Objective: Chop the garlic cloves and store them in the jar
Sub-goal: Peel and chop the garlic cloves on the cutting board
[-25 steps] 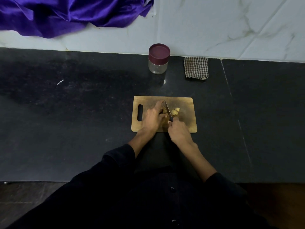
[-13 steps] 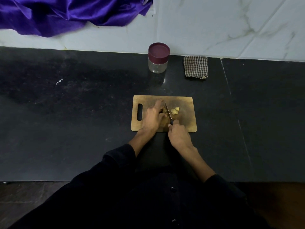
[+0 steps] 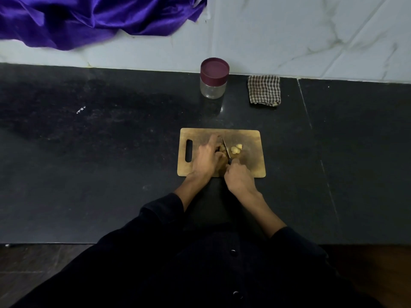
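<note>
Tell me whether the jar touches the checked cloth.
Apart. The head view shows bare dark counter between the jar and the checked cloth.

Left hand: palm down, index finger extended forward, other fingers curled under at the knuckles. Right hand: just beside the left, fingers wrapped around a knife handle. Both forearms bare, dark sleeves pushed back, converging forward.

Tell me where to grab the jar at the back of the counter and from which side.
Grip the jar round its clear body just under the maroon lid, coming from the front. It stands upright and close to the wall, and the checked cloth lies to its right, so the front is probably freest.
</note>
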Motion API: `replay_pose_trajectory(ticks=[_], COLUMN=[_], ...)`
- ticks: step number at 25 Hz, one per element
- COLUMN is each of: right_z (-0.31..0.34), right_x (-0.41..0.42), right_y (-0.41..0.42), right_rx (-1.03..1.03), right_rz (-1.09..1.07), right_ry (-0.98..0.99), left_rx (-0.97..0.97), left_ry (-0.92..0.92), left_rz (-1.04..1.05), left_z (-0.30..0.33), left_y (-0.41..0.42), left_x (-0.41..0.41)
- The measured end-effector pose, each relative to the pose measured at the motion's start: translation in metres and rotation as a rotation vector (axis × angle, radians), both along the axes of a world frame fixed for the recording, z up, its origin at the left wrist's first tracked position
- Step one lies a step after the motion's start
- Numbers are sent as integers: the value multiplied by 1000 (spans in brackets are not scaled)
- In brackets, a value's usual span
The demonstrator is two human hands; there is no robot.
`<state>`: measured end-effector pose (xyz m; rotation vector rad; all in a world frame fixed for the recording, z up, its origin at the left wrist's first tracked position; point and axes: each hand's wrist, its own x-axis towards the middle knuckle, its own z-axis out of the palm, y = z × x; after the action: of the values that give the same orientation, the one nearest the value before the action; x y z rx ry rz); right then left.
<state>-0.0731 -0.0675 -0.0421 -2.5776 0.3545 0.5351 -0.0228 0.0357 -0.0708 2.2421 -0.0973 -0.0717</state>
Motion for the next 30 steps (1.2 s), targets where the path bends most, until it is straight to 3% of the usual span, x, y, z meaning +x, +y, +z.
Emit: replay_pose_trajectory(ticks=[30], right_z=[-4], right_x=[-24], right_y=[-10], right_rx=[16], right_rz=[-34], right_ry=[37], left_rx=[23], left_ry=[6], left_rz=[-43], left_z=[2], left_y=[3], left_x=[0])
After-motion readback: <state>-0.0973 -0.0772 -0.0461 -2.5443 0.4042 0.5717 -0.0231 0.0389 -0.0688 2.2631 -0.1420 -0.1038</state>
